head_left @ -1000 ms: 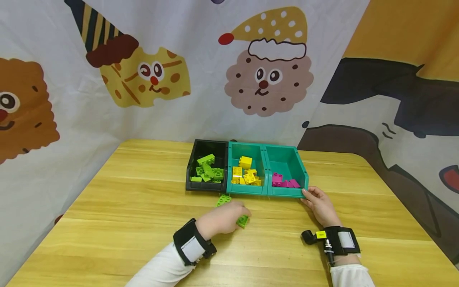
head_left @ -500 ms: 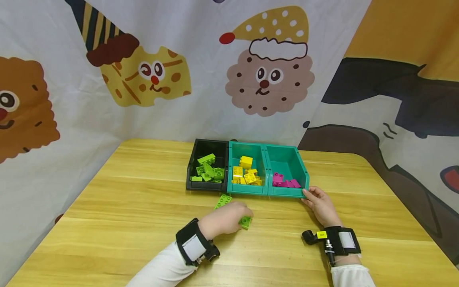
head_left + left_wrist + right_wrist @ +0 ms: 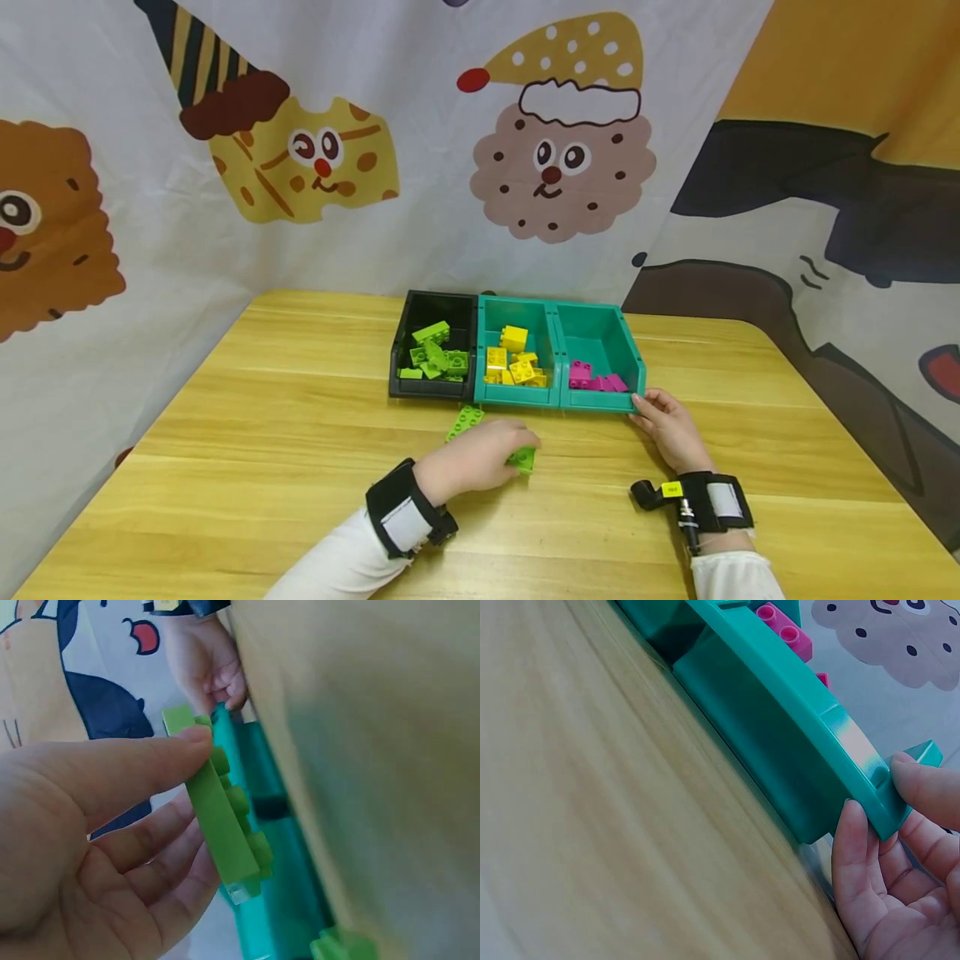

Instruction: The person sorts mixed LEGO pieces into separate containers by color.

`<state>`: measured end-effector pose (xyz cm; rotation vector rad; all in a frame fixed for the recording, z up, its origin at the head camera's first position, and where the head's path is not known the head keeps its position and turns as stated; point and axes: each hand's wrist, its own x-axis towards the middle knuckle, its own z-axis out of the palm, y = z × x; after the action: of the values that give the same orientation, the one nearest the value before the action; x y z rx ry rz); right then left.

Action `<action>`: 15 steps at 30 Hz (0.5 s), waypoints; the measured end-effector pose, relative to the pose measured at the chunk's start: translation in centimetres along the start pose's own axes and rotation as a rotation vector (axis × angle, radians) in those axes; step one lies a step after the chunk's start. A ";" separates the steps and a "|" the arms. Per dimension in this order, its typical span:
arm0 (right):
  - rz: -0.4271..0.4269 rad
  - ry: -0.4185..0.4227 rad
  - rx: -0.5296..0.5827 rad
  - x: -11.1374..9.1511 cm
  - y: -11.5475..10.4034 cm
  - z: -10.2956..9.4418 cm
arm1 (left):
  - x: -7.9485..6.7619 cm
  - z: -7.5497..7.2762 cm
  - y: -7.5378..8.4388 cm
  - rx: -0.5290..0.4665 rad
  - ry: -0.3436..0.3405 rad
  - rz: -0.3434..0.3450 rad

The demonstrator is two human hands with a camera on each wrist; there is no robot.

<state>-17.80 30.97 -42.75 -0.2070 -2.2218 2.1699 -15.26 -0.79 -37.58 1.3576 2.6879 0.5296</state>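
My left hand is over the table in front of the bins, pinching a green toy building block between thumb and fingers. In the left wrist view the block's studs face the bins. Another green block lies on the table just beyond that hand, partly covered by it. My right hand grips the front right corner of the right teal bin, thumb on top and fingers underneath. Several magenta blocks lie inside that bin.
A black bin with several green blocks stands at the left of the row. Beside it, the middle teal bin contains several yellow blocks. A printed curtain hangs behind the wooden table.
My left hand has shifted slightly to the right with the green block, which has turned a little in its fingers. The right hand stays on the bin corner.
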 end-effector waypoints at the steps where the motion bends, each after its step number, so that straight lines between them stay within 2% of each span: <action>1: 0.002 0.000 0.003 0.0 0.0 0.0 | 0.0 -0.2 0.0 -0.009 0.009 0.004; 5: -0.001 -0.005 0.020 0.1 0.1 0.0 | -0.4 -1.5 -0.1 -0.050 0.069 0.011; 9: -0.011 -0.007 0.030 0.1 0.1 0.0 | -1.0 -3.2 -0.7 -0.084 0.173 -0.009; 15: -0.022 -0.007 0.025 0.1 0.1 0.0 | -2.1 -5.5 -2.3 -0.159 0.364 -0.130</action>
<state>-17.87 30.96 -42.90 -0.1739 -2.1886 2.1892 -16.99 -5.12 -33.40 1.1284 2.9033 1.0413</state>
